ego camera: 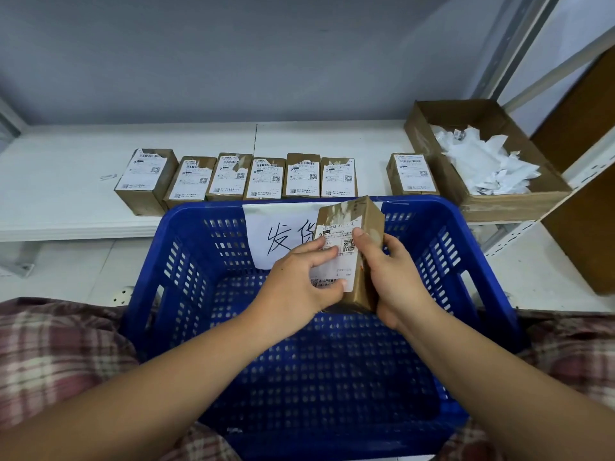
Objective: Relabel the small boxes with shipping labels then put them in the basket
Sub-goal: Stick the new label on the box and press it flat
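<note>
brown cardboard, the small box (366, 217) is held upright over the blue basket (186, 254), close to its far wall. the right hand (392, 274) grips it, thumb on the front and fingers curled round the right side. the left hand (296, 281) rests on the white label (342, 234), fingers (312, 247) nearly straight and together, pressing it flat. seven labelled boxes (266, 178) sit on the white tabletop (66, 168) behind, near a carton (432, 134) of paper scraps (482, 161).

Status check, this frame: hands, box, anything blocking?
Right hand grips box above basket. Left hand presses label onto it. Seven boxes wait on shelf. Nothing blocks basket.
</note>
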Motion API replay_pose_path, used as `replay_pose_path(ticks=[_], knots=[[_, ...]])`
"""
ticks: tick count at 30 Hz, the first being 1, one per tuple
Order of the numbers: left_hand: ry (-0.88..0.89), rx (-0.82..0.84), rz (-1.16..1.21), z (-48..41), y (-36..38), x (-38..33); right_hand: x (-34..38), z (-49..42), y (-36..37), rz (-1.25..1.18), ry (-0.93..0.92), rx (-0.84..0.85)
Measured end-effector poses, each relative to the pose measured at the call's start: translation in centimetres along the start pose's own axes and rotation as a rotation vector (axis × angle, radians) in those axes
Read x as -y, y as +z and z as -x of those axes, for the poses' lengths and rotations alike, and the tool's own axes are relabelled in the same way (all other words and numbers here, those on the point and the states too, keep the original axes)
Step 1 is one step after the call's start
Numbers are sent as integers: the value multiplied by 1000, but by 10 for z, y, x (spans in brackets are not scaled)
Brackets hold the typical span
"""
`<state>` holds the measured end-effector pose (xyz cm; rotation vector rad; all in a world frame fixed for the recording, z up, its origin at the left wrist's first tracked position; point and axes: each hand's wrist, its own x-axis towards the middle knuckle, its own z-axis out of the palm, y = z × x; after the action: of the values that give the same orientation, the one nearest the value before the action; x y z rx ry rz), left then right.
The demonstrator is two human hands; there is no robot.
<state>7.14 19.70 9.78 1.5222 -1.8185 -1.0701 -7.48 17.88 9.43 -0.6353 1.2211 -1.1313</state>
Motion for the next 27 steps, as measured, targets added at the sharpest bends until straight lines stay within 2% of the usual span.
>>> replay_pose_path(ticks=[7, 16, 27], knots=[[-52, 36, 75, -3, 0, 4, -1, -2, 0, 12, 35, -3], [43, -161, 30, -9, -16, -2, 14, 1, 2, 22, -44, 80], [113, -235, -38, -8, -29, -5, 9, 9, 3, -32, -84, 113]])
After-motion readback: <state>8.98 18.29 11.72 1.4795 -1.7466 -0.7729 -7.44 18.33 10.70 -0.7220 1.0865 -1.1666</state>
